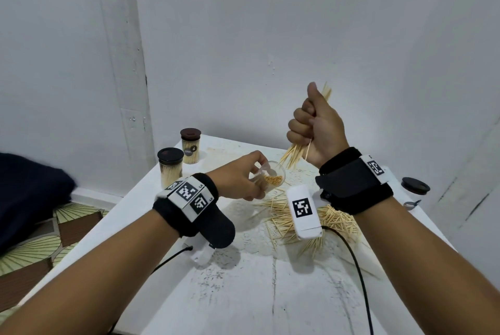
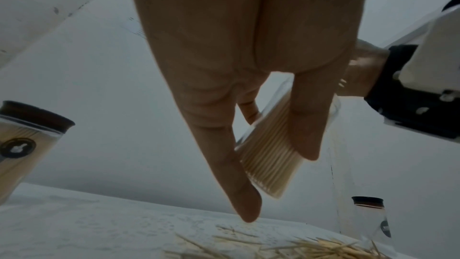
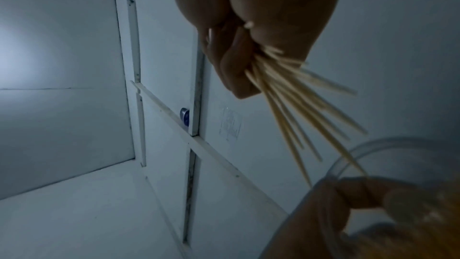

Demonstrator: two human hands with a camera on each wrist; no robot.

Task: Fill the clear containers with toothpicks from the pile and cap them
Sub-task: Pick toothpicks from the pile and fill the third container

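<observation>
**Toothpicks held over an open container**

A tilted clear container [image 1: 270,176], partly filled with toothpicks, is gripped by the left hand [image 1: 240,176] at the centre of the frame, just above the white worktop [image 1: 243,280]. A bundle of toothpicks [image 1: 295,154] is clenched in the right hand [image 1: 315,129], raised to the upper right of it, tips pointed at the container's mouth. The loose pile [image 1: 335,222] is spread at centre right. Two capped, filled containers [image 1: 170,168] are seen at the worktop's far left; another dark-lidded container [image 1: 415,187] at the right edge.
</observation>
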